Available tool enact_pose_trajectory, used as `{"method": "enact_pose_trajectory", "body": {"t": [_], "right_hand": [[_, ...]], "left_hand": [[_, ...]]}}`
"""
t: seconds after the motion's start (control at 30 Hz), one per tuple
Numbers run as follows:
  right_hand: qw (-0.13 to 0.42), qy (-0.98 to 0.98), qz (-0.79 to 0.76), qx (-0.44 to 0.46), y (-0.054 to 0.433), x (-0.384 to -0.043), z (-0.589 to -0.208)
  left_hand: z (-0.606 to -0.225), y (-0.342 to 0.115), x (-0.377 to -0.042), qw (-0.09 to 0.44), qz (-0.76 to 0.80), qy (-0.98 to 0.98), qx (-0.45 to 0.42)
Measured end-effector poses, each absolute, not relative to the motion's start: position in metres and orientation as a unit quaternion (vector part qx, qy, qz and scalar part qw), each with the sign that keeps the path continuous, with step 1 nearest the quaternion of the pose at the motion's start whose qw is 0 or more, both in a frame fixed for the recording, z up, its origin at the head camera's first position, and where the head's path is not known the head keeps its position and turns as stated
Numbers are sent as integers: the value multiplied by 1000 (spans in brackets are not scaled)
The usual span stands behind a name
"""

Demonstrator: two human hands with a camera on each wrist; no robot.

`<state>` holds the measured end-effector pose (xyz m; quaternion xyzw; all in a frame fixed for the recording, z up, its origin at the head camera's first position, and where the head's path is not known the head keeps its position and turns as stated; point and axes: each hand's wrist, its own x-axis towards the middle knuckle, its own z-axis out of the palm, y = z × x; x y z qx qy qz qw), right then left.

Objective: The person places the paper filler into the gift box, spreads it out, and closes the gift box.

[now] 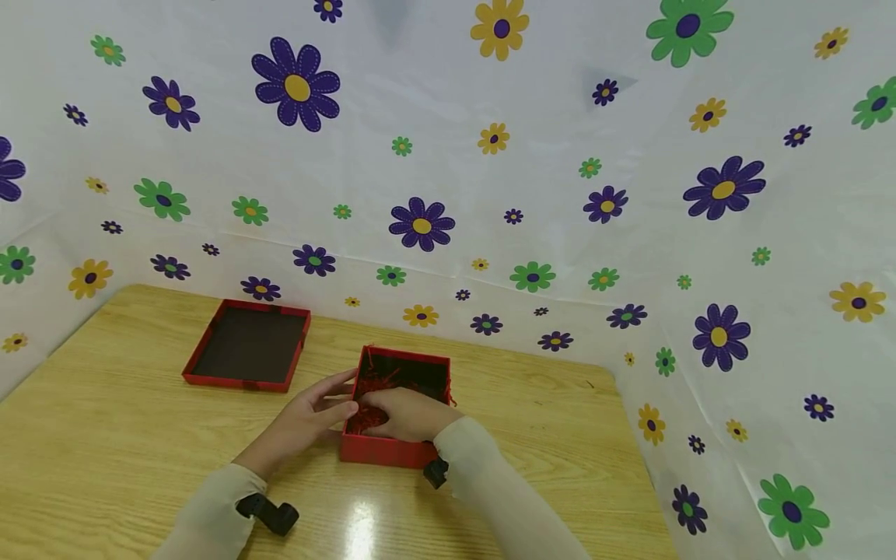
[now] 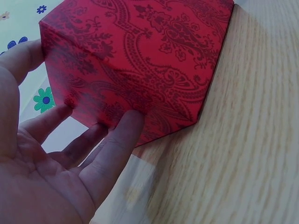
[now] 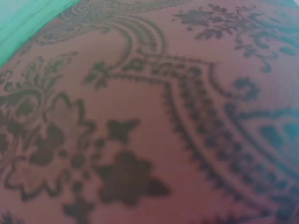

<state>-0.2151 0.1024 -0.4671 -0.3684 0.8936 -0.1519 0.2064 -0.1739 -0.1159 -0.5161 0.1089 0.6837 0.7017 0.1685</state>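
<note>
A red patterned box [image 1: 387,449] with a dark inside stands open-topped on the table. Curly red paper shreds [image 1: 374,379] lie in it, some poking over the rim. My left hand [image 1: 308,420] rests against the box's left side, fingers spread and fairly straight; the left wrist view shows the fingertips [image 2: 132,116] touching the patterned wall. Over the front of the box, my right hand [image 1: 411,414] reaches down into the shreds, thumb and forefinger apart. Its fingertips are partly hidden, and I cannot tell whether they grip any shreds. Blurred box pattern [image 3: 140,112] fills the right wrist view.
To the left and further back lies a shallow red lid [image 1: 245,346], its dark inside facing up. The wooden table [image 1: 140,451] ends at the back and right against a white flower-print sheet [image 1: 532,179]. Both wrists carry small black cameras [image 1: 269,513].
</note>
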Motion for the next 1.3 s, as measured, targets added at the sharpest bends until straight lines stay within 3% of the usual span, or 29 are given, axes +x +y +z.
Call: {"method": "enact_pose_trajectory", "body": {"t": [0.27, 0.47, 0.73, 0.97, 1.1, 1.3], "right_hand": [[175, 888, -162, -393, 110, -214, -451], [129, 906, -212, -343, 122, -220, -423], [230, 892, -175, -347, 113, -221, -451], [242, 890, -163, -351, 109, -219, -460], [224, 888, -162, -368, 111, -219, -453], [138, 913, -176, -341, 115, -222, -436]], "left_hand": [[-518, -116, -174, 167, 695, 691, 104], [-516, -116, -174, 169, 691, 696, 100], [-515, -117, -173, 166, 702, 683, 113], [-516, -117, -173, 164, 696, 689, 117], [-517, -116, -175, 166, 696, 690, 107], [-517, -115, -176, 169, 690, 697, 99]]}}
